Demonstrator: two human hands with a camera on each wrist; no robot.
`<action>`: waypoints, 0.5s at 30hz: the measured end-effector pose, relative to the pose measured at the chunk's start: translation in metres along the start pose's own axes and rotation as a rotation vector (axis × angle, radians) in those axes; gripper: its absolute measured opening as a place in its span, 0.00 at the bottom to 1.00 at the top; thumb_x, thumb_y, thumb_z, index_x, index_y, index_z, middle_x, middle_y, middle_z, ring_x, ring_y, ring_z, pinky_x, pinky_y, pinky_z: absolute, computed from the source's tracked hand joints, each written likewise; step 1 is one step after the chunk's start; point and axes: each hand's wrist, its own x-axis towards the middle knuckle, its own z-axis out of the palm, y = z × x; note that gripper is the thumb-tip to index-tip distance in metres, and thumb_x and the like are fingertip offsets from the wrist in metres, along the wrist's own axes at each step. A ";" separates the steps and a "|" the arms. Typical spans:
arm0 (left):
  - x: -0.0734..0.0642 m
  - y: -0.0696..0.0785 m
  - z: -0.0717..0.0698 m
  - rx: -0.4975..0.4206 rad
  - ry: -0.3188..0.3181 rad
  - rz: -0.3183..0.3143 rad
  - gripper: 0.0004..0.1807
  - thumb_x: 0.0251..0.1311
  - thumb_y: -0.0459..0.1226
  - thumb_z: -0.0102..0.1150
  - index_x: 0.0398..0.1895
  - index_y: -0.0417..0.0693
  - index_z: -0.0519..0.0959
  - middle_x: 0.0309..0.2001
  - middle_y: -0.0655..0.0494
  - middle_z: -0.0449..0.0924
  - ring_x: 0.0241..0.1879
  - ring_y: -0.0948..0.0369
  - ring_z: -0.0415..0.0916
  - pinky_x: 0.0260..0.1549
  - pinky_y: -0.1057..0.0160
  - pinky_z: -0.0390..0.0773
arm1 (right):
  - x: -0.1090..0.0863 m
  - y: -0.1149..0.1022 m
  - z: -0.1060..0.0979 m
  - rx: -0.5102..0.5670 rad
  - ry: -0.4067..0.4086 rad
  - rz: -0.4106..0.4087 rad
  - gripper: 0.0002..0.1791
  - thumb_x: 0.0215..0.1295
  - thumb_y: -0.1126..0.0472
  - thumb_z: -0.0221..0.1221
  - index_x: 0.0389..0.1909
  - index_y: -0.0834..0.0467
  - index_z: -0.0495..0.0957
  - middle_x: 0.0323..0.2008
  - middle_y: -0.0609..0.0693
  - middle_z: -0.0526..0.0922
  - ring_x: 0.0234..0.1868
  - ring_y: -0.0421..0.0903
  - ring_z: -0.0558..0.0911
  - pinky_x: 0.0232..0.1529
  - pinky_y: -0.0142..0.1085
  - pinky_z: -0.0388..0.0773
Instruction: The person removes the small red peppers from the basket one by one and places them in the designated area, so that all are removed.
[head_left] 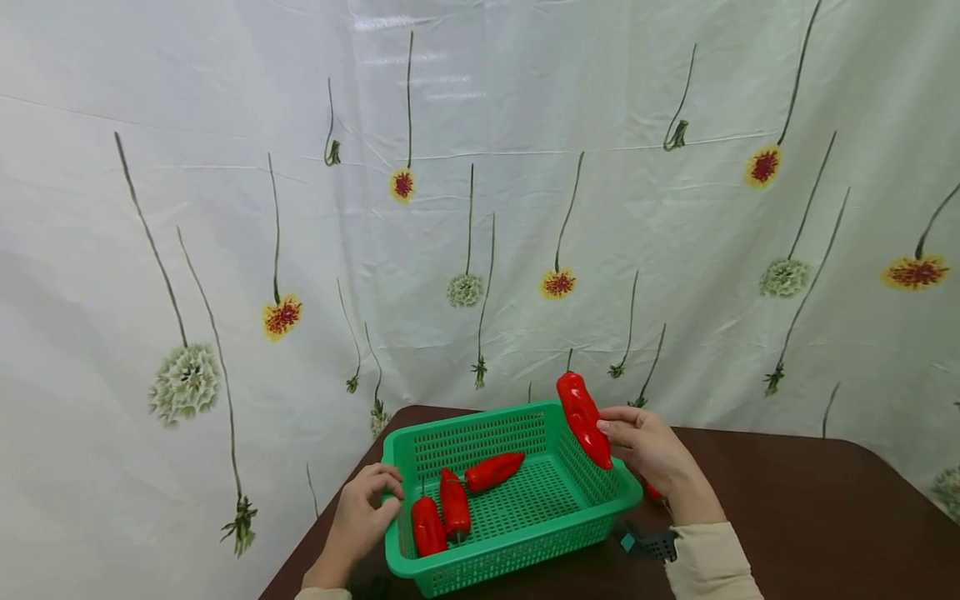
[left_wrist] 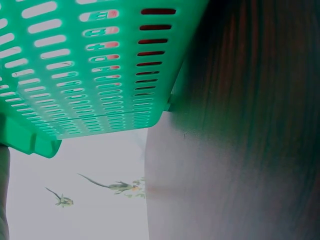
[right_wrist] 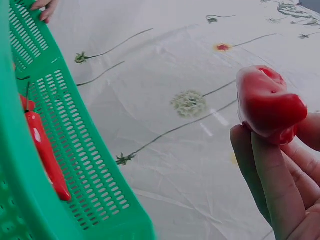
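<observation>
A green plastic basket [head_left: 517, 533] holds several long red peppers, among them one pepper [head_left: 495, 472] at its far side and another pepper [head_left: 429, 527] near its left wall. My left hand [head_left: 360, 508] grips the basket's left rim with curled fingers; the left wrist view catches the slotted wall [left_wrist: 100, 75] and only a sliver of the hand. Above the basket's right end, my right hand [head_left: 648, 446] pinches a long red pepper [head_left: 583, 419] between thumb and fingers, stem end up. In the right wrist view this held pepper [right_wrist: 270, 105] appears end-on.
The basket stands on a dark brown table [head_left: 787, 492]. Just outside its right wall, another red object [head_left: 654, 492] shows partly beneath my right hand. A dark watch-like strap [head_left: 648, 543] is at my right wrist. Behind hangs a pale flower-printed curtain [head_left: 510, 250].
</observation>
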 end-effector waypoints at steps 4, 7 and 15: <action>0.000 0.000 0.000 -0.005 -0.001 0.011 0.19 0.44 0.20 0.56 0.18 0.57 0.79 0.37 0.52 0.83 0.42 0.63 0.76 0.36 0.63 0.75 | -0.004 -0.004 -0.009 0.020 0.039 0.011 0.20 0.73 0.58 0.56 0.58 0.67 0.73 0.43 0.42 0.83 0.43 0.42 0.84 0.49 0.36 0.82; 0.001 -0.001 0.000 -0.001 0.002 0.013 0.20 0.44 0.20 0.56 0.18 0.59 0.78 0.37 0.53 0.83 0.42 0.63 0.77 0.37 0.63 0.75 | -0.006 -0.005 -0.014 0.029 0.057 0.013 0.20 0.73 0.58 0.56 0.58 0.66 0.74 0.42 0.41 0.83 0.43 0.42 0.84 0.48 0.35 0.82; 0.000 -0.001 0.001 0.005 0.012 0.015 0.21 0.44 0.20 0.56 0.18 0.60 0.78 0.37 0.55 0.83 0.41 0.64 0.76 0.36 0.63 0.75 | -0.008 -0.001 -0.028 0.000 0.129 0.020 0.26 0.72 0.58 0.56 0.63 0.71 0.69 0.42 0.41 0.84 0.42 0.39 0.84 0.47 0.32 0.82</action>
